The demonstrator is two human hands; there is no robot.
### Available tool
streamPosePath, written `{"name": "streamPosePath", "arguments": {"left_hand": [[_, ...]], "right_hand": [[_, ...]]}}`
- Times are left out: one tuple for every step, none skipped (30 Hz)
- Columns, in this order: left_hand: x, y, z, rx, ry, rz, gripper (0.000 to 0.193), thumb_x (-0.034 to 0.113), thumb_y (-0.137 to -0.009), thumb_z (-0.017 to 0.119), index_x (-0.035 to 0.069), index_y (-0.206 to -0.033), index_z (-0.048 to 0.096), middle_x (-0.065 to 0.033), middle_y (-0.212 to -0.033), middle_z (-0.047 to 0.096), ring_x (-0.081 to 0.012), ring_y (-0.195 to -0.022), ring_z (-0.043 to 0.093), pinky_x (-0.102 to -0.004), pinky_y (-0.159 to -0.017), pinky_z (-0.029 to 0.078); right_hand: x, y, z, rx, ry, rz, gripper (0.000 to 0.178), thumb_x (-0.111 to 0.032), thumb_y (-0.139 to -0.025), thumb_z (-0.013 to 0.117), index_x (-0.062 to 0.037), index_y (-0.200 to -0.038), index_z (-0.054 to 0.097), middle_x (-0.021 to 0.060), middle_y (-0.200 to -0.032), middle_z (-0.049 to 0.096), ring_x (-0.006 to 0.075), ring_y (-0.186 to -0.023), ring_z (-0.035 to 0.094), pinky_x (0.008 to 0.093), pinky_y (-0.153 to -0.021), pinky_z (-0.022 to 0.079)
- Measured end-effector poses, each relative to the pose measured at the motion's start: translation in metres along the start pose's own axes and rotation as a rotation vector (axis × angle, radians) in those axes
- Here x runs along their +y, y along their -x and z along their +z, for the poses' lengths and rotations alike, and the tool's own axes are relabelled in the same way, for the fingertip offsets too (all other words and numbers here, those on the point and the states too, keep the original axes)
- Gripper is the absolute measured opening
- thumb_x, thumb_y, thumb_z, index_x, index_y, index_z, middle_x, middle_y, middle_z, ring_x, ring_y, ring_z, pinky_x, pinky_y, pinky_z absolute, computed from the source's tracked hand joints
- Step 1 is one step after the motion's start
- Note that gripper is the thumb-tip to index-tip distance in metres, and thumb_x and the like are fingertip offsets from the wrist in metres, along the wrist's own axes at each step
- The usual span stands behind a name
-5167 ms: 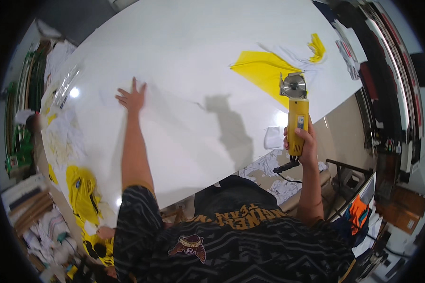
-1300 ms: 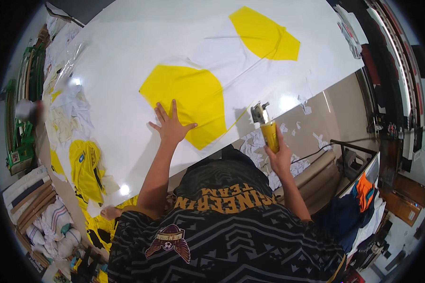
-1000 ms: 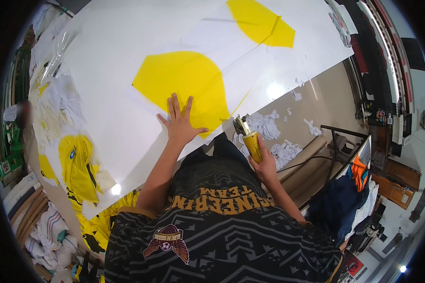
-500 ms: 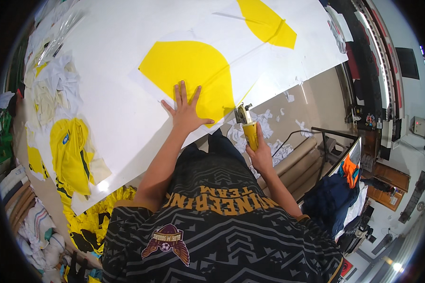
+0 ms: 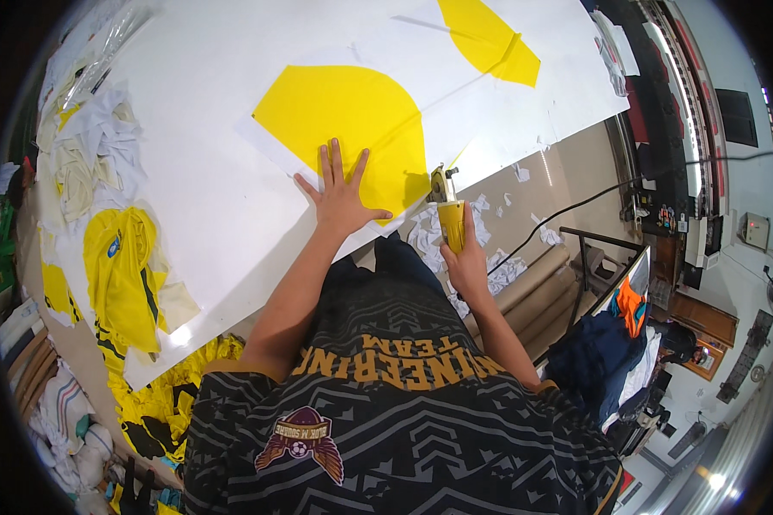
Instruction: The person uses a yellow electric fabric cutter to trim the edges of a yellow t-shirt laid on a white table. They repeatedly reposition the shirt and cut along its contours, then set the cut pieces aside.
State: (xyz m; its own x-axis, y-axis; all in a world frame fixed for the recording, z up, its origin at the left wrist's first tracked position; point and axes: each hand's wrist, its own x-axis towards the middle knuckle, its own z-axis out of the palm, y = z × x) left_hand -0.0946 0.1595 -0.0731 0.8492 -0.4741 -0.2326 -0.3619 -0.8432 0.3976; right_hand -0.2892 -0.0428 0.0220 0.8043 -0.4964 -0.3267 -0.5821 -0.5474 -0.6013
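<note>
On the white tabletop lies a large yellow fabric panel (image 5: 352,107) with a curved right edge and a pale border. My left hand (image 5: 342,202) presses on its lower part, palm down and fingers spread. In my right hand (image 5: 470,266) is a yellow handheld electric rotary cutter (image 5: 452,225), the fingers wrapped round its body. Its metal head is at the table's near edge, just right of the panel's lower right edge; whether the blade touches the fabric I cannot tell. A second yellow panel (image 5: 489,43) lies farther back.
White scraps (image 5: 507,270) litter the floor past the table edge. A black cord (image 5: 593,199) arcs to the right, above brown rolls (image 5: 528,296). Crumpled white cloth (image 5: 103,146) and a yellow garment (image 5: 122,275) lie along the left side. Dark clothes (image 5: 593,343) hang at right.
My right hand and the cutter have shifted slightly up and left. The cord now stretches higher across the right side. My left hand stays spread on the panel.
</note>
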Motion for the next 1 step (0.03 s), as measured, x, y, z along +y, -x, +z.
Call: {"name": "streamPosePath", "arguments": {"left_hand": [[0.0011,-0.0006,-0.001,-0.013,-0.004,-0.003,0.148,0.085,-0.06,0.093,0.04,-0.182,0.022,-0.0203,-0.19,-0.011,-0.0455,-0.175,-0.012,-0.0977,-0.116,-0.001]], "right_hand": [[0.0017,-0.0033,0.0017,0.012,-0.002,-0.014,0.1,-0.014,-0.099,0.071,-0.0189,-0.183,0.016,0.0354,-0.147,0.068,0.055,-0.129,0.069,0.054,-0.108,0.056]]}}
